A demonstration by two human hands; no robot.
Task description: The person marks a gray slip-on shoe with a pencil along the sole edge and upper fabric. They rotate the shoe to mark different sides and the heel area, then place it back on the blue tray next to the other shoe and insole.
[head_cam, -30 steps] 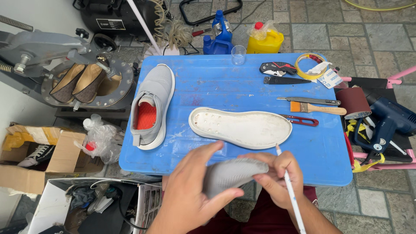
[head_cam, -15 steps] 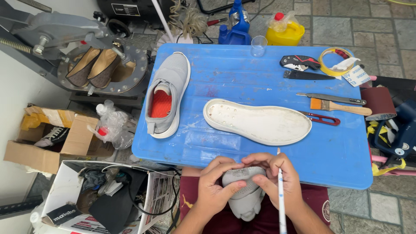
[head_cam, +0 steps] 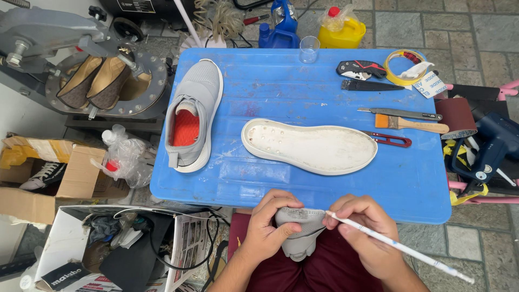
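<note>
Just below the near edge of the blue counter (head_cam: pixel 281 184), over the person's dark red lap, the left hand (head_cam: pixel 267 227) is curled around a grey shoe upper (head_cam: pixel 300 230), thumb pressed across its side and fingers wrapped over its top edge, so the hand is closed in a firm grip. The right hand (head_cam: pixel 362 232) is also closed, pinching a thin white pen-like stick (head_cam: pixel 400 247) near its tip; the tip touches the upper's rim, and the shaft slants down toward the lower right. On the counter, well apart from the hands, lie a white sole (head_cam: pixel 311 146) with its inner face up and a complete grey shoe (head_cam: pixel 193 116) with a red insole. A small brush (head_cam: pixel 411 124), red snips (head_cam: pixel 390 140), a folding knife (head_cam: pixel 361 68) and a roll of tape (head_cam: pixel 403 67) sit toward the right. Compared with half a second ago, the upper has turned from hanging upright between both hands to sitting more sideways in the left hand, and the stick, which pointed straight down, now runs at a slant with its tip on the fabric.
</note>
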